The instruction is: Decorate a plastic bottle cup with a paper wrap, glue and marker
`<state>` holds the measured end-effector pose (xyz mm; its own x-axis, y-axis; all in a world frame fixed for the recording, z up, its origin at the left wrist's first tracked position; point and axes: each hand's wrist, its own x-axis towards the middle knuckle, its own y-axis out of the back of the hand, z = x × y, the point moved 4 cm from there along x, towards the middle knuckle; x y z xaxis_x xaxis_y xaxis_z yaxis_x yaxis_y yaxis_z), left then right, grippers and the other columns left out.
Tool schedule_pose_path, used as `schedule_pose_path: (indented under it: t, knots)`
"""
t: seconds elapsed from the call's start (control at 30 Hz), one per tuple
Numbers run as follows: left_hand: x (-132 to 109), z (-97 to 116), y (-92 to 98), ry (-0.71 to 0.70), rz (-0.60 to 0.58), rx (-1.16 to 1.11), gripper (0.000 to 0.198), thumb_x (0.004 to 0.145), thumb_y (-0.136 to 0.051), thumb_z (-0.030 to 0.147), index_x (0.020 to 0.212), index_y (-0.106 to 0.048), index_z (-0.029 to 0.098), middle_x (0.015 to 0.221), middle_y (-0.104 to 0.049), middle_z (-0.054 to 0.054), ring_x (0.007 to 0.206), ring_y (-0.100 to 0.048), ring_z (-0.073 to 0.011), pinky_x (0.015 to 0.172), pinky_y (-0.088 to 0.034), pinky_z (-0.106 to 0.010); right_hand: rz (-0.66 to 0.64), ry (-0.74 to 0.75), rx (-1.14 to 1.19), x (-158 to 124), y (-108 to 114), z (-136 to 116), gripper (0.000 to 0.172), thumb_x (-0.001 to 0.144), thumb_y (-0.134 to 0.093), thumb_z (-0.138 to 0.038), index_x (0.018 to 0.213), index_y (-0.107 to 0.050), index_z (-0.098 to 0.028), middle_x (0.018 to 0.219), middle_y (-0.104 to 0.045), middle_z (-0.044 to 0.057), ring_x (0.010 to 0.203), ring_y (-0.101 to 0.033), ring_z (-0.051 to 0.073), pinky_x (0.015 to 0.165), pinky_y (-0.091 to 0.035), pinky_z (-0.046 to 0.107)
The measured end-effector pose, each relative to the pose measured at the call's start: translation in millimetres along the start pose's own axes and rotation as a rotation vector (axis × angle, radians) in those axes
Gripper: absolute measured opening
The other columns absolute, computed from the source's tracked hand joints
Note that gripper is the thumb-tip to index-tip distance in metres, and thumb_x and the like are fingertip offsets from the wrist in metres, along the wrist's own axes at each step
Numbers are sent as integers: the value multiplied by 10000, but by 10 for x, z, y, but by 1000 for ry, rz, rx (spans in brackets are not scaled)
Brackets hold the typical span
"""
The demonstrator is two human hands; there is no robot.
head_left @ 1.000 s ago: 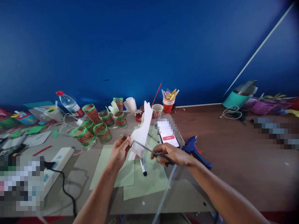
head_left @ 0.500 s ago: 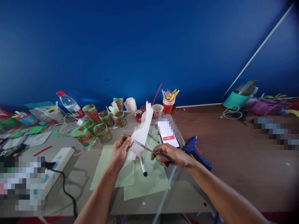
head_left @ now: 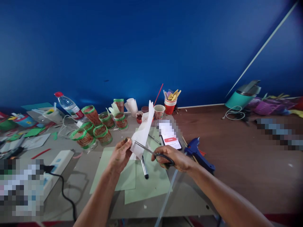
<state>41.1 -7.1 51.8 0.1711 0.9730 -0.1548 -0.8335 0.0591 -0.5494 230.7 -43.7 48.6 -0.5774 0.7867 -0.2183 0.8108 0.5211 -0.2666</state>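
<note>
A curved piece of white paper point(head_left: 142, 135) stands up from my left hand point(head_left: 121, 154), pinched at its lower left edge between thumb and fingers. My right hand point(head_left: 169, 156) is closed round the dark handles of a pair of scissors point(head_left: 144, 147). The metal blades point left and lie against the paper, their tips close to my left fingertips. Below the paper, a silver pen-like tube with a black end point(head_left: 144, 168) rests on light green sheets point(head_left: 151, 190). A phone point(head_left: 170, 138) with a lit screen lies just beyond my right hand.
Green-rimmed brown cups point(head_left: 103, 134) crowd the left back beside a tilted water bottle point(head_left: 71, 105). A blue glue gun point(head_left: 199, 154) lies right of my right hand. A power strip point(head_left: 56, 167) with a black cord is at left. A red-and-white cup point(head_left: 170, 106) holds plastic cutlery.
The white paper has tilted a little, its lower part now narrower in view. Both hands have shifted very slightly left, with the scissors still at the paper.
</note>
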Motion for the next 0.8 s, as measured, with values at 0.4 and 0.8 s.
schedule_pose_path:
  t: [0.4, 0.8]
  knots:
    - [19, -72, 1, 60, -48, 22, 283, 619, -829, 317, 720, -669, 107, 627, -640, -3, 556, -556, -102, 553, -457, -219, 53, 105, -7, 113, -41, 172, 579, 529, -825, -546, 892, -690, -117, 578, -481, -46, 506, -400, 59, 497, -322, 207]
    - [5, -59, -47, -84, -89, 271, 356, 678, -765, 442, 675, -568, 145, 601, -500, 40, 534, -455, -77, 504, -392, -199, 74, 142, -30, 123, -51, 172, 595, 548, -799, -571, 912, -656, -123, 572, -442, -59, 507, -355, 57, 482, -275, 202]
